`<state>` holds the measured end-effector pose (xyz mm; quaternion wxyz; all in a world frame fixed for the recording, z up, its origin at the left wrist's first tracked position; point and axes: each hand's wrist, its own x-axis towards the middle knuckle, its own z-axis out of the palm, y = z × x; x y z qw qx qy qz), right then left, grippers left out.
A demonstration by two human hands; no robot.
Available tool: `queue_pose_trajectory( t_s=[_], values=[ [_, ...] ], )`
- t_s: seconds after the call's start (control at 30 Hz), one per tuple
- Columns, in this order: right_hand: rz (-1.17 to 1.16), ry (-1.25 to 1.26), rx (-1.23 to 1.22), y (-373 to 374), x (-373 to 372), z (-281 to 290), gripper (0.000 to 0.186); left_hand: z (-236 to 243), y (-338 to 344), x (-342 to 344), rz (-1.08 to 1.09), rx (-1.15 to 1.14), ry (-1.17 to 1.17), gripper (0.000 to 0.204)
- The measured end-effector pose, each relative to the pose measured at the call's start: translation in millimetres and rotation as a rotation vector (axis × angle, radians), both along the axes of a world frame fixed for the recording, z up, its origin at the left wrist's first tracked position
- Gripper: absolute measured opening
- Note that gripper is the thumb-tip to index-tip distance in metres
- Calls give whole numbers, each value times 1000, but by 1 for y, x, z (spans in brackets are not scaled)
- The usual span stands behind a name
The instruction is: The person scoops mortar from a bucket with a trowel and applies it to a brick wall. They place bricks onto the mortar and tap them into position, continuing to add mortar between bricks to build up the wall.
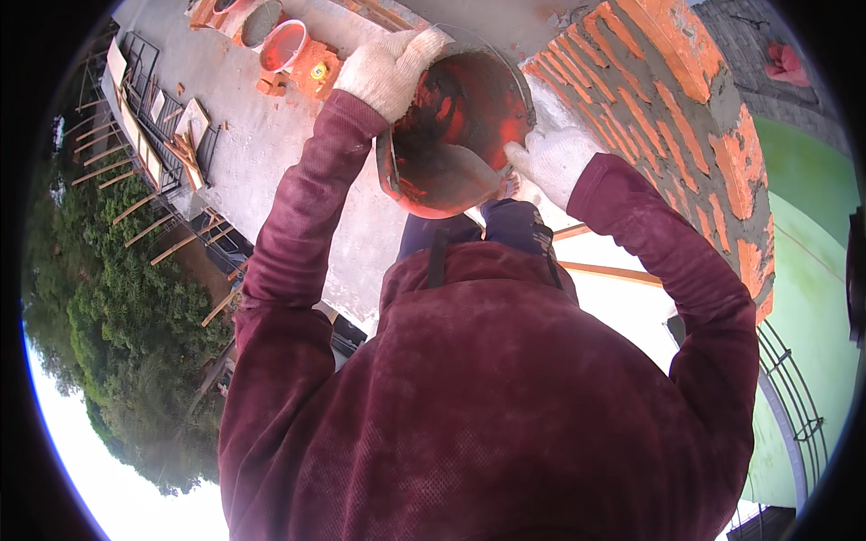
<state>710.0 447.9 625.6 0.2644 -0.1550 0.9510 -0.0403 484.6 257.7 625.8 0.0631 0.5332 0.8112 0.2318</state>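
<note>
A red-orange bucket (474,104), smeared inside with grey mortar, is tilted with its mouth toward me, in front of my legs. My left hand (388,72), in a whitish work glove, is closed on its upper left rim. At the right rim my right hand (559,162), gloved too, is closed around what looks like the handle of a trowel; the handle is mostly hidden. The trowel's grey blade (456,171) lies inside the bucket's lower part. A thin wire bail arcs over the bucket's far and right side.
A brick wall (631,108) with grey mortar between and over its bricks stands close on my right. More buckets (284,45) and orange bricks (316,77) stand far left on the concrete floor (244,117). Planks (185,144) and metal bars line the left edge, with trees beyond.
</note>
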Motion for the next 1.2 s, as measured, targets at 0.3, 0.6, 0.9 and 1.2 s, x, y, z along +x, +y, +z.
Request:
queue_pose_trajectory(
  t_s=[0.3, 0.6, 0.9, 1.2],
  values=[
    [-491, 103, -690, -20, 52, -80, 22, -22, -27, 34, 385, 100, -329, 22],
    [-873, 245, -745, -31, 104, -215, 25, -191, -34, 83, 870, 308, -756, 46],
    [-1135, 367, -592, 16, 137, -386, 35, -400, -33, 94, 894, 223, -666, 46],
    [-1384, 479, -652, 62, 151, -515, 26, -446, -22, 101, 778, -4, -774, 50]
  ],
)
